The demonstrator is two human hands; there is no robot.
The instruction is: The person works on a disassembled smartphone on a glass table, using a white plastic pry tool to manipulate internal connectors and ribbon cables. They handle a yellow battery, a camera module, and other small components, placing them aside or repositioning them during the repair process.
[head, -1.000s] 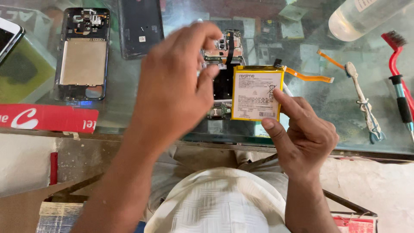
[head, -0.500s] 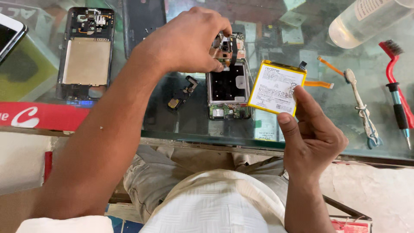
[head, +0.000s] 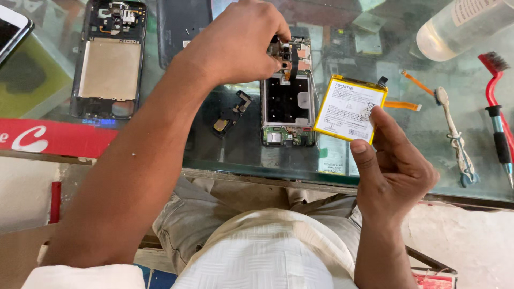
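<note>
An opened phone [head: 287, 109] lies face down on the glass counter [head: 214, 155], its battery bay bare and its circuit boards showing. My left hand [head: 235, 45] reaches across to the phone's top end. Its fingertips pinch a small dark strip-like part [head: 293, 60] there. My right hand [head: 396, 166] is to the right of the phone and holds a flat white battery with yellow edges [head: 348, 107] by its lower right corner, tilted above the glass. The battery's short black connector tab sticks out at its upper right corner.
A second stripped phone frame [head: 110, 59] and a dark back cover [head: 184, 27] lie at the upper left, a white phone [head: 10, 29] at the far left. A small black part [head: 230, 112] sits beside the open phone. An orange flex cable [head: 407, 104], white-handled tool [head: 455, 128], red brush [head: 495, 80] and clear bottle [head: 460, 24] lie right.
My left hand has moved off the battery up to the phone's top end. My right hand has drawn the battery away to the right, baring the bay. The small black part has come into view.
</note>
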